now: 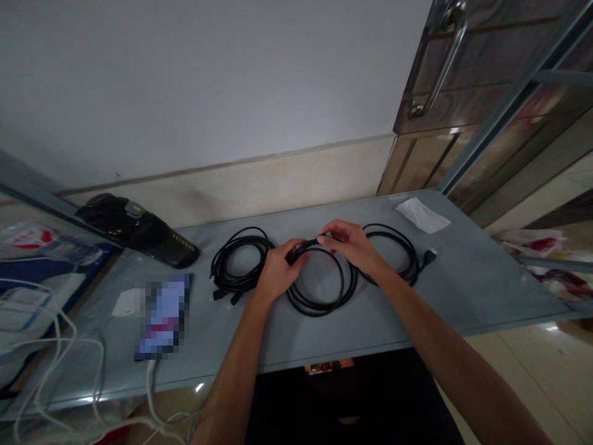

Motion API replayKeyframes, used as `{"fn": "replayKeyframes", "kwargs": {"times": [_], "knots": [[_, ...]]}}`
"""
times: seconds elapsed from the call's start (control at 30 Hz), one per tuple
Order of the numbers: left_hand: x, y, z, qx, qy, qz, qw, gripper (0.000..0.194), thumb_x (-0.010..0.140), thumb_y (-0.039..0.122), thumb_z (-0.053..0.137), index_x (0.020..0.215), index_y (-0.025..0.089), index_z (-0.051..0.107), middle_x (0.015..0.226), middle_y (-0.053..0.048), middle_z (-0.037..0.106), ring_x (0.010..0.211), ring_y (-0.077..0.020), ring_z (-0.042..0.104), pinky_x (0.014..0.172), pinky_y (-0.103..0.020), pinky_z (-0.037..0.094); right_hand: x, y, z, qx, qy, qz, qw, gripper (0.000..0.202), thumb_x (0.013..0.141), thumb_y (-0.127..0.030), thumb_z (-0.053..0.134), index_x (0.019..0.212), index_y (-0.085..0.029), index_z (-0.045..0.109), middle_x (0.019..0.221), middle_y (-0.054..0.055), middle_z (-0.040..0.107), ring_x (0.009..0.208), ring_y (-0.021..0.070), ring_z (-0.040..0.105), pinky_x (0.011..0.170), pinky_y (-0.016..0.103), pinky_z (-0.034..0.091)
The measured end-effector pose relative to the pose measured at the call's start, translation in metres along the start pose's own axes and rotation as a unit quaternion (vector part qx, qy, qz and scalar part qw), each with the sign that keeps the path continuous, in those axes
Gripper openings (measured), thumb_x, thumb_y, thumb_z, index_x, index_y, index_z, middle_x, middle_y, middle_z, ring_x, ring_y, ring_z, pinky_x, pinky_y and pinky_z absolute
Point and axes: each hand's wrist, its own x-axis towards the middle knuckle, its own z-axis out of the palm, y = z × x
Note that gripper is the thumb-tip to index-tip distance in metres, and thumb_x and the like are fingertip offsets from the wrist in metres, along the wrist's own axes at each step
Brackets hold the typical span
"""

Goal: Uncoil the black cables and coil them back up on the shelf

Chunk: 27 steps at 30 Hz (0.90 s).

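Note:
A coiled black cable (319,307) lies in the middle of the grey shelf, its upper edge lifted in both hands. My left hand (280,267) is closed around the left upper part of the loops. The fingers of my right hand (353,245) pinch the same coil at its top. A second black coil (221,259) rests just left of my left hand, with its plugs at the lower left. Behind my right wrist sits a third black coil (407,247), its plug (430,254) pointing right. My right forearm hides part of that coil.
At the left stand a dark bottle-shaped object (139,230) lying on its side and a blurred-out phone (164,315) with a white cord. White cables (58,334) hang at the far left. A crumpled white paper (422,215) lies at the back right. Metal posts (500,117) frame the shelf.

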Motion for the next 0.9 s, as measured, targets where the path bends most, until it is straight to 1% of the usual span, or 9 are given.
{"fn": "replayKeyframes", "kwargs": {"times": [0.13,0.2,0.33,0.5,0.57,0.7,0.8,0.83,0.9], "knots": [[0.001,0.003,-0.001,-0.005,0.0,-0.001,1.0,0.024,0.101,0.035,0.075,0.122,0.026,0.082,0.107,-0.005,0.087,0.091,-0.0264,0.08,0.086,-0.039,0.061,0.001,-0.001,0.0,0.034,0.003,0.007,0.999,0.038,0.082,-0.059,0.094,0.092,-0.026,0.08,0.089,0.002,0.077,0.081,0.0209,0.072,0.066,0.033,0.065],[0.001,0.004,-0.001,-0.011,-0.002,-0.001,1.0,0.023,0.102,0.036,0.074,0.121,0.026,0.082,0.107,-0.005,0.087,0.093,-0.0266,0.081,0.087,-0.038,0.062,0.002,-0.001,0.0,0.041,0.002,0.009,0.999,0.036,0.082,-0.058,0.095,0.093,-0.025,0.082,0.088,0.002,0.077,0.081,0.0204,0.072,0.069,0.033,0.066],[0.0,0.006,-0.002,-0.027,-0.007,0.001,1.0,0.024,0.104,0.04,0.074,0.121,0.025,0.081,0.11,-0.005,0.087,0.096,-0.0267,0.081,0.09,-0.038,0.062,0.002,0.0,-0.003,0.08,0.016,0.035,0.996,0.037,0.086,-0.06,0.092,0.089,-0.025,0.081,0.087,0.002,0.077,0.08,0.02,0.073,0.069,0.032,0.065],[0.0,0.007,-0.001,-0.033,-0.016,-0.001,0.999,0.024,0.104,0.04,0.074,0.122,0.025,0.082,0.113,-0.005,0.087,0.098,-0.0262,0.081,0.091,-0.037,0.061,0.002,-0.001,-0.007,0.046,-0.041,0.06,0.996,0.04,0.087,-0.063,0.091,0.09,-0.024,0.084,0.082,0.002,0.075,0.079,0.0205,0.071,0.069,0.033,0.066],[0.0,0.007,-0.001,-0.028,-0.016,-0.006,0.999,0.024,0.103,0.039,0.075,0.121,0.025,0.083,0.108,-0.005,0.087,0.094,-0.0257,0.08,0.087,-0.036,0.06,0.001,-0.001,-0.006,0.041,-0.04,0.064,0.996,0.042,0.086,-0.065,0.091,0.087,-0.024,0.083,0.079,0.002,0.073,0.075,0.0202,0.069,0.066,0.033,0.065],[0.0,0.007,-0.001,-0.02,-0.017,-0.02,0.999,0.026,0.1,0.04,0.079,0.12,0.024,0.082,0.091,-0.003,0.083,0.078,-0.0233,0.075,0.075,-0.034,0.057,0.001,0.002,-0.004,0.053,-0.018,0.074,0.996,0.044,0.086,-0.066,0.091,0.085,-0.024,0.08,0.082,0.004,0.076,0.083,0.0246,0.076,0.064,0.033,0.064],[0.001,0.009,-0.001,-0.029,-0.022,-0.025,0.999,0.026,0.1,0.041,0.079,0.118,0.023,0.082,0.094,-0.003,0.083,0.082,-0.023,0.075,0.077,-0.033,0.057,0.004,0.006,-0.005,0.062,0.027,0.069,0.995,0.047,0.086,-0.068,0.09,0.084,-0.024,0.076,0.085,0.006,0.079,0.085,0.0266,0.078,0.065,0.035,0.064],[0.001,0.01,-0.001,-0.034,-0.022,-0.026,0.999,0.026,0.1,0.042,0.078,0.117,0.023,0.081,0.096,-0.004,0.084,0.084,-0.0233,0.076,0.079,-0.033,0.057,0.005,0.007,-0.006,0.06,0.048,0.062,0.995,0.048,0.085,-0.069,0.089,0.082,-0.024,0.074,0.086,0.006,0.08,0.086,0.0264,0.078,0.069,0.036,0.065],[0.002,0.013,-0.001,-0.052,-0.015,-0.027,0.998,0.025,0.099,0.042,0.079,0.114,0.022,0.082,0.098,-0.004,0.084,0.088,-0.0235,0.076,0.081,-0.032,0.058,0.007,0.009,-0.008,0.052,0.081,0.04,0.995,0.048,0.085,-0.069,0.089,0.081,-0.024,0.072,0.093,0.006,0.082,0.095,0.0262,0.079,0.084,0.039,0.067]]}}
